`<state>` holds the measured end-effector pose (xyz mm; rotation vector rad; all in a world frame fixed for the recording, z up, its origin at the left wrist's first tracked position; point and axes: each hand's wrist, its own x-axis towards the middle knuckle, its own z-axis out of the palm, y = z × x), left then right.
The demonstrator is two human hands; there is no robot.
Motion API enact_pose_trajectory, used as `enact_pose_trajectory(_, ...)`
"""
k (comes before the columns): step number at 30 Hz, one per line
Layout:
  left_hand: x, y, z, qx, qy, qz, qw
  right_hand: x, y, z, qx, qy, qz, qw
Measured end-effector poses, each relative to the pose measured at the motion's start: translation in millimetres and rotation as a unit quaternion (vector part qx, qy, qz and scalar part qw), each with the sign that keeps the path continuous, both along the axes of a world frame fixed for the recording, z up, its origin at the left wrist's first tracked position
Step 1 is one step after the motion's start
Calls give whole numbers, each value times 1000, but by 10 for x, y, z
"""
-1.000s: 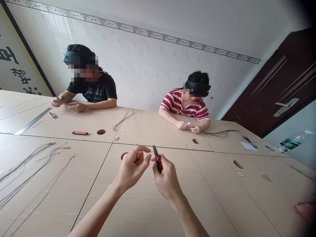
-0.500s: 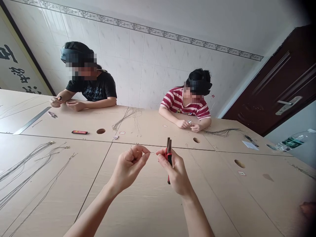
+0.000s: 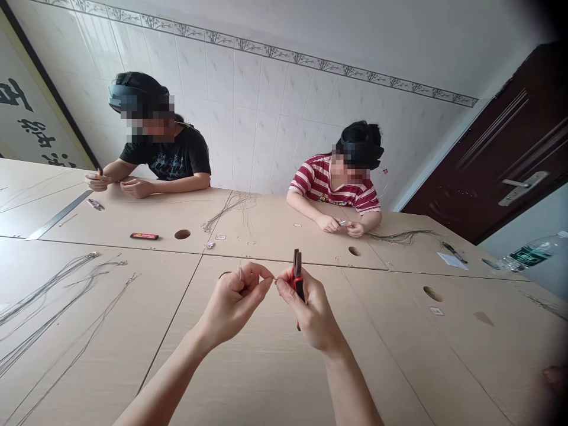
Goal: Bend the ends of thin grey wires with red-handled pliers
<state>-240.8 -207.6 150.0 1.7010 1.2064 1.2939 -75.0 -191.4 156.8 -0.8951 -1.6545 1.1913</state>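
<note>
My left hand (image 3: pixel 237 299) is closed in a pinch on a thin wire (image 3: pixel 241 273), a short loop of which stands up by the knuckles. Red-and-black pliers (image 3: pixel 297 287) rest upright in my right hand (image 3: pixel 317 307), jaws upward, with the fingers wrapped round the handles. The thumb and forefinger of that hand meet the left fingertips at the wire's end. Whatever tiny piece sits between the fingertips is too small to make out. Both hands are just above the table (image 3: pixel 248 378).
Bundles of thin wires (image 3: pixel 66 284) lie at left, with another bundle (image 3: pixel 231 210) farther back. A red-and-black box cutter (image 3: pixel 144 236), a metal ruler (image 3: pixel 60 215) and a bottle (image 3: pixel 535 251) are around. Two co-workers (image 3: pixel 175 154) sit opposite. The table has round holes (image 3: pixel 432 294).
My right hand has moved left with the pliers, so its fingertips now touch those of my left hand. The pliers tilt a little more to the left. The left hand has barely shifted.
</note>
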Motion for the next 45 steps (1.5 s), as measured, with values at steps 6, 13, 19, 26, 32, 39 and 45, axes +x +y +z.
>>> enact_pose_trajectory(6,-19,10,3,46,9,-3,999,9,-47,16,9,0,-9,1000)
enact_pose_trajectory(13,-37,-6,8,46,21,2,999,1,-73,20,38,-19,-28,999)
enact_pose_trajectory(19,-34,-7,39,45,22,9,999,4,-74,17,63,-32,-38,997)
enact_pose_trajectory(26,-31,-19,33,46,15,3,999,8,-93,23,92,-55,-51,993)
enact_pose_trajectory(32,-17,-31,33,52,-2,12,999,16,-97,7,99,-57,-71,991)
enact_pose_trajectory(39,-5,-49,50,63,7,20,998,15,-102,4,112,-70,-93,987)
enact_pose_trajectory(45,20,-96,106,70,15,16,997,10,-108,15,127,-69,-103,984)
